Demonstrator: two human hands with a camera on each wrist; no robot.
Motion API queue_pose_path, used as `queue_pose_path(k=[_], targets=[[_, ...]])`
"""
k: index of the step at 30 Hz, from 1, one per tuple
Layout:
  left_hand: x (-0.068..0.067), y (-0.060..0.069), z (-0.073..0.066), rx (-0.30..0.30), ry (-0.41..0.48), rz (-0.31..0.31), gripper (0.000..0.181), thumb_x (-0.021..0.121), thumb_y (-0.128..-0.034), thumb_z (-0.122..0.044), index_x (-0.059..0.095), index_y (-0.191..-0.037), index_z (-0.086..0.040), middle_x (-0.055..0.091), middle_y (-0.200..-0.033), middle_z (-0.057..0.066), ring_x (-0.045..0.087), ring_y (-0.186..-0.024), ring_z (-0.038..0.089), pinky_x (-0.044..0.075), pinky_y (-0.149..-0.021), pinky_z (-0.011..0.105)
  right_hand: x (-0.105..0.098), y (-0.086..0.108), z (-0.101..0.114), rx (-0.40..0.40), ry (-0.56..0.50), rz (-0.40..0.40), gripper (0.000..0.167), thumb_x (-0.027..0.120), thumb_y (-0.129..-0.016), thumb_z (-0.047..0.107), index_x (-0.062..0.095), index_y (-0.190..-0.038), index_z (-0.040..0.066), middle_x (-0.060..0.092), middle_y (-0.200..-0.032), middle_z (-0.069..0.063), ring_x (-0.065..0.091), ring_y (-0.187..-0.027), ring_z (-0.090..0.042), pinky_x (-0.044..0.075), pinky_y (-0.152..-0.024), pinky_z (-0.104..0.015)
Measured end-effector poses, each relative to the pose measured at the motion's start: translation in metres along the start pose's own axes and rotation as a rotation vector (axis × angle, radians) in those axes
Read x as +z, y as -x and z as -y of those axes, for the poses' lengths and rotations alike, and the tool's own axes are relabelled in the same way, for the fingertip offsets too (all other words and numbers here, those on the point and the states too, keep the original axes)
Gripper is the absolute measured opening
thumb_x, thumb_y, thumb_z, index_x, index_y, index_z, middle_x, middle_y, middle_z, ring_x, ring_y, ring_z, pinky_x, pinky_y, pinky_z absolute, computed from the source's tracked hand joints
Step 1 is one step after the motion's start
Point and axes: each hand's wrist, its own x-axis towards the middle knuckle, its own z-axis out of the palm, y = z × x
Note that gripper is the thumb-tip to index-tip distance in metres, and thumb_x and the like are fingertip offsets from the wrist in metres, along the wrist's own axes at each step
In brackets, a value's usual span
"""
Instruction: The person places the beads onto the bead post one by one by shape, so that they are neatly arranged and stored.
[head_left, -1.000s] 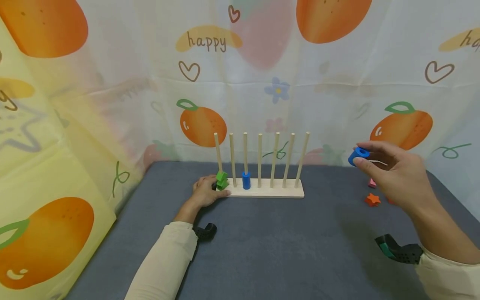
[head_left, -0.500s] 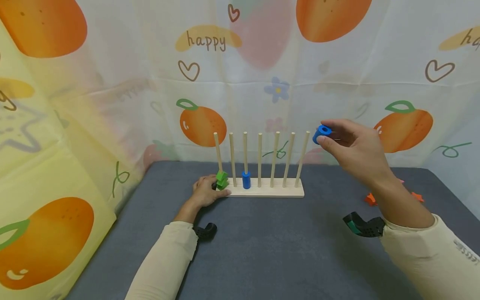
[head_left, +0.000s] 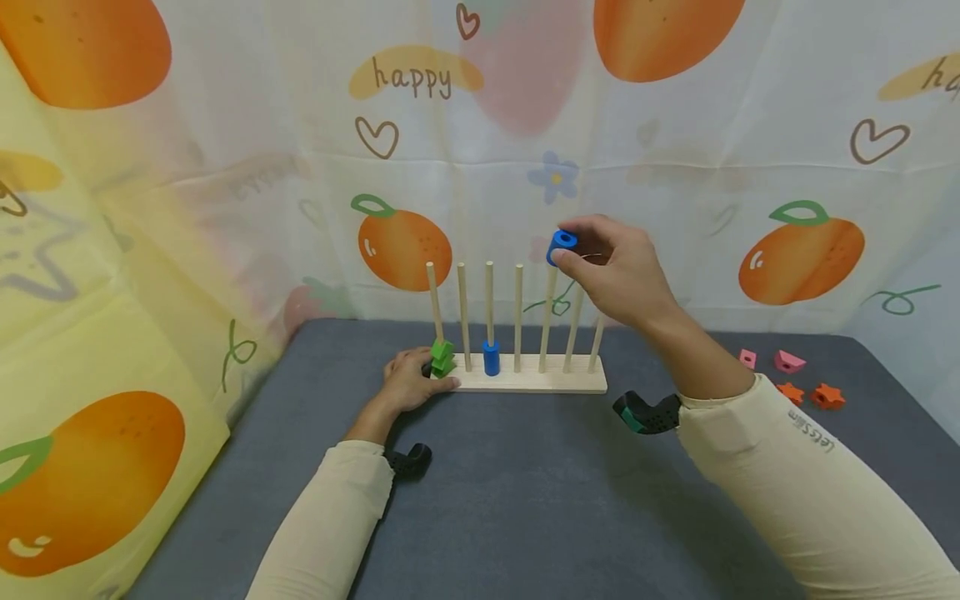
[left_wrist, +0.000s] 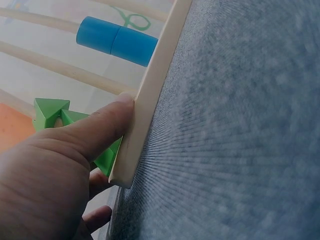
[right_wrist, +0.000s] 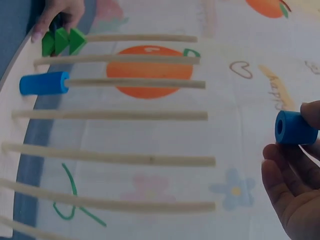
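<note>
A wooden peg board (head_left: 540, 381) stands on the table with a row of upright pegs. My left hand (head_left: 408, 383) grips its left end, the thumb (left_wrist: 102, 125) along the front edge and other fingers behind. Green triangular blocks (head_left: 442, 358) are stacked on the leftmost peg, close to that hand. Two blue cylinders (left_wrist: 100, 35) sit one on the other on the third peg from the left. Above the pegs on the right side, my right hand (head_left: 626, 271) pinches another blue cylinder (right_wrist: 295, 127) between thumb and fingers. Its hole shows, and it is apart from the peg tips in the right wrist view.
Pink blocks (head_left: 789, 361) and orange star-shaped blocks (head_left: 828, 396) lie on the grey table (head_left: 525, 500) at the right. A printed curtain (head_left: 675, 150) hangs close behind the peg board. Black wrist mounts (head_left: 647, 414) stick out from both sleeves.
My right hand has carried the blue cylinder left and upward, from over the loose blocks at the right to above the pegs. The left hand and peg board have stayed put.
</note>
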Motion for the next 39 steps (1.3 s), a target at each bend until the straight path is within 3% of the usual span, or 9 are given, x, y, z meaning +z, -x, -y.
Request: queue_pose_path(k=[17, 33, 39], targets=[[0.001, -0.001, 0.005, -0.003, 0.008, 0.006, 0.057, 0.078, -0.0819, -0.038, 0.063, -0.129, -0.01, 0.047, -0.142, 0.013, 0.029, -0.132, 0.033, 0.009, -0.106, 0.054, 0.053, -0.035, -0.003, 0.074, -0.017, 0.056, 0.036, 0.066, -0.093, 0.014, 0.061, -0.127, 0.005, 0.065, -0.111, -0.008, 0.062, -0.098, -0.022, 0.049, -0.083, -0.034], [0.0, 0.0, 0.002, 0.003, 0.016, 0.003, 0.056, 0.079, -0.0813, -0.038, 0.063, -0.128, -0.011, 0.047, -0.141, 0.013, 0.03, -0.131, 0.034, 0.01, -0.105, 0.055, 0.085, -0.045, -0.019, 0.134, -0.032, 0.092, 0.035, 0.066, -0.092, 0.013, 0.061, -0.126, 0.006, 0.064, -0.112, -0.01, 0.062, -0.1, -0.023, 0.052, -0.079, -0.034], [-0.001, 0.0, 0.0, -0.007, 0.013, 0.009, 0.059, 0.078, -0.0814, -0.039, 0.062, -0.13, -0.009, 0.046, -0.142, 0.014, 0.029, -0.132, 0.034, 0.009, -0.105, 0.055, 0.088, -0.042, -0.023, 0.214, -0.152, 0.077, 0.04, 0.066, -0.093, 0.019, 0.058, -0.131, 0.01, 0.064, -0.115, -0.009, 0.06, -0.1, -0.021, 0.05, -0.083, -0.036]])
